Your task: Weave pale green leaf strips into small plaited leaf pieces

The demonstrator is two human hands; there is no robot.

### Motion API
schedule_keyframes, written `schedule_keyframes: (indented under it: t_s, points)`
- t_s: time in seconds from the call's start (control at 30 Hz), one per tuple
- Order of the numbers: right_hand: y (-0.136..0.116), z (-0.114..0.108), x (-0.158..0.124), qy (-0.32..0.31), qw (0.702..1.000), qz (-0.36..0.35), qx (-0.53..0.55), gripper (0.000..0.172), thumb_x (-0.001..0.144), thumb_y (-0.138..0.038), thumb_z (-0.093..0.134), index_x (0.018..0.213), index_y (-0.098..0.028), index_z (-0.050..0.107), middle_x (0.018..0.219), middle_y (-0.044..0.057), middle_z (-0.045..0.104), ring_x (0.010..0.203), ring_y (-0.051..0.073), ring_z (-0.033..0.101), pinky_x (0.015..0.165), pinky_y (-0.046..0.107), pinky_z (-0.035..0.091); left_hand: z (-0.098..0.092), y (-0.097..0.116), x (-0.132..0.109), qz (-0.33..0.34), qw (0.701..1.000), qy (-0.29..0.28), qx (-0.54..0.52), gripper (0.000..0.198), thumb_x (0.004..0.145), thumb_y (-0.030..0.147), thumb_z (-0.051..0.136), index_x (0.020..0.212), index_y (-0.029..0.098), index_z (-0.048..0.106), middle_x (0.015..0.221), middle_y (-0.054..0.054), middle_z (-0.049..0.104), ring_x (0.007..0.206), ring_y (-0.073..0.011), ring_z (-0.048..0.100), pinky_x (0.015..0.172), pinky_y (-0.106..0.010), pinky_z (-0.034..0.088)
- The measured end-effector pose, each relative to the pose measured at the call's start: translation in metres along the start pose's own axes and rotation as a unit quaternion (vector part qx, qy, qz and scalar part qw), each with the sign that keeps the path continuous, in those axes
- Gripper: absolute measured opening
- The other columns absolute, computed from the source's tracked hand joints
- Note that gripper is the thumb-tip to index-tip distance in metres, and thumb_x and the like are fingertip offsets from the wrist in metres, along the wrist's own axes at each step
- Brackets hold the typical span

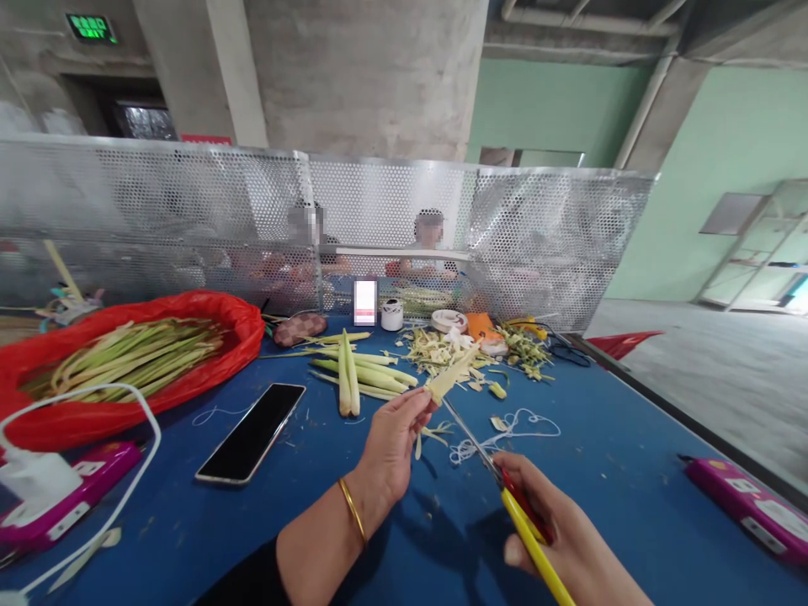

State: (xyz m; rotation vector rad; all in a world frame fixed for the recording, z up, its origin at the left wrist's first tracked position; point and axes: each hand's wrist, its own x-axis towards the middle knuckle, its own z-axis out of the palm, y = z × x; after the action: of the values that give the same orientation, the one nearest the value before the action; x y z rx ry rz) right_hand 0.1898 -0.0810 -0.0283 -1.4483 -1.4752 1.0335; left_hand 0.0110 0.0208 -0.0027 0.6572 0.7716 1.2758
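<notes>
Pinched between the fingers of my left hand (392,446) is a pale yellow-green plant piece (455,376), pointing up and to the right. My right hand (555,522) grips long-bladed scissors (527,539) with yellow and red handles. Their blade tips are close to the lower end of the plant piece; whether they touch it I cannot tell. Peeled green stalks (349,376) lie on the blue table (353,522) beyond my left hand. A heap of cut scraps (435,349) is behind the held piece, and tangled white string (505,438) lies near the scissors.
A red bag (243,316) of long stalks stands at left. Nearer are a black phone (252,433), a white cable and a purple power strip (82,497); another purple strip (745,505) is at right. A perforated metal screen (391,202) stands behind, with people beyond it.
</notes>
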Motion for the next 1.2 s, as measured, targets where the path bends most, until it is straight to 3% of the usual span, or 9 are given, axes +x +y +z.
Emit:
schedule_keyframes:
  t_s: [0.2, 0.37, 0.6, 1.2]
  points:
    - [-0.004, 0.002, -0.002, -0.013, 1.000, -0.004, 0.020, 0.064, 0.059, -0.036, 0.075, 0.118, -0.024, 0.054, 0.078, -0.002, 0.058, 0.068, 0.017, 0.052, 0.059, 0.024, 0.043, -0.001, -0.004, 0.001, 0.008, 1.000, 0.012, 0.022, 0.023, 0.057, 0.029, 0.083, 0.074, 0.015, 0.075, 0.073, -0.004, 0.072, 0.072, -0.0119, 0.063, 0.072, -0.021, 0.047]
    - [-0.015, 0.006, -0.001, -0.001, 1.000, -0.007, 0.000, 0.050, 0.062, -0.030, 0.071, 0.110, -0.023, 0.060, 0.077, -0.002, 0.058, 0.074, 0.019, 0.054, 0.066, 0.025, 0.046, 0.001, -0.007, -0.003, 0.037, 0.997, -0.005, 0.065, 0.017, 0.058, 0.024, 0.080, 0.072, 0.015, 0.075, 0.072, -0.004, 0.072, 0.071, -0.0127, 0.062, 0.073, -0.021, 0.047]
    - [-0.018, 0.004, 0.002, 0.017, 0.999, -0.029, -0.017, 0.045, 0.066, -0.026, 0.068, 0.110, -0.022, 0.064, 0.092, 0.001, 0.067, 0.086, 0.022, 0.059, 0.077, 0.027, 0.048, 0.002, -0.005, -0.003, 0.068, 0.990, -0.023, 0.118, 0.010, 0.059, 0.022, 0.078, 0.067, 0.017, 0.074, 0.069, -0.002, 0.072, 0.069, -0.0118, 0.062, 0.072, -0.020, 0.047]
    - [-0.007, -0.001, 0.007, 0.031, 0.988, -0.060, -0.140, 0.043, 0.077, -0.034, 0.067, 0.119, -0.023, 0.062, 0.097, 0.001, 0.070, 0.083, 0.019, 0.062, 0.074, 0.022, 0.048, 0.001, -0.007, 0.000, 0.059, 0.988, 0.004, 0.144, 0.014, 0.054, 0.024, 0.079, 0.066, 0.017, 0.076, 0.067, -0.004, 0.074, 0.066, -0.0146, 0.065, 0.070, -0.024, 0.048]
